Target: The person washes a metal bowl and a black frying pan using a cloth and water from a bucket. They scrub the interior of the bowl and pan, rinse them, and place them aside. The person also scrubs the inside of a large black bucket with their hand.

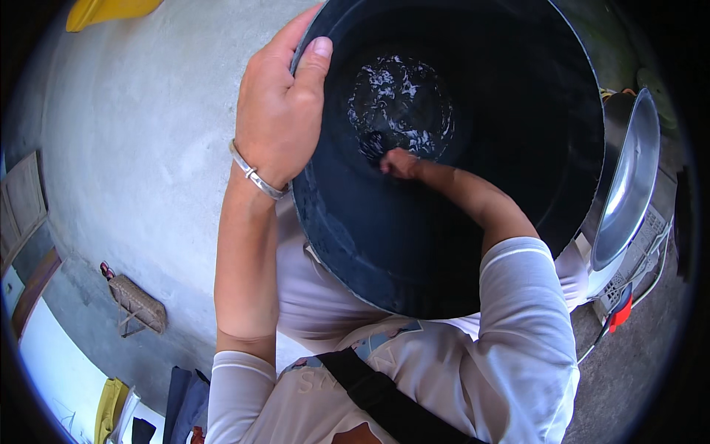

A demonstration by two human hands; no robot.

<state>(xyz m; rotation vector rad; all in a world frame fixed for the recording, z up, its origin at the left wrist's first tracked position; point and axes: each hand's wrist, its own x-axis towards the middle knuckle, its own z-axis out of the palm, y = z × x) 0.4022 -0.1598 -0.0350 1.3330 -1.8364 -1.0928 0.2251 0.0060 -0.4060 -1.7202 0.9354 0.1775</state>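
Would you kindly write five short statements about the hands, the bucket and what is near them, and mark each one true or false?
1. The left hand grips the rim of the bucket. True.
2. The bucket is completely dry inside. False: liquid with bright glints shows at its bottom.
3. The right hand reaches inside the bucket, right beside a dark thing. True, though its grip is hard to make out.
4. The basin is left of the bucket. False: the basin is on the right.
5. A bracelet circles the left wrist. True.
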